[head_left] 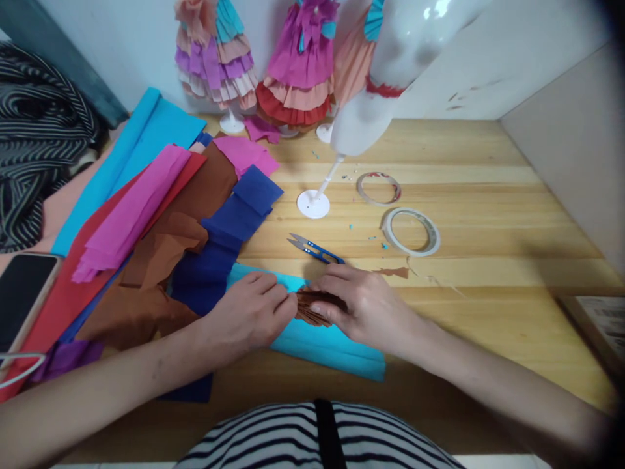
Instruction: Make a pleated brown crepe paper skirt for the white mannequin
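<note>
A small brown piece of pleated crepe paper is gathered between my two hands over a strip of turquoise crepe paper. My left hand is closed at the pleats' left end, its fingertips mostly hidden. From the right, my right hand pinches the folds between thumb and fingers. Just beyond the hands lie blue-handled thread snips with blades pointing left. A torn brown scrap rests beside my right hand.
Crepe paper sheets, including dark blue and pink, pile up at left beside a phone. Two tape rolls lie right of centre. A white mannequin stand and several paper-dressed figures stand at the back.
</note>
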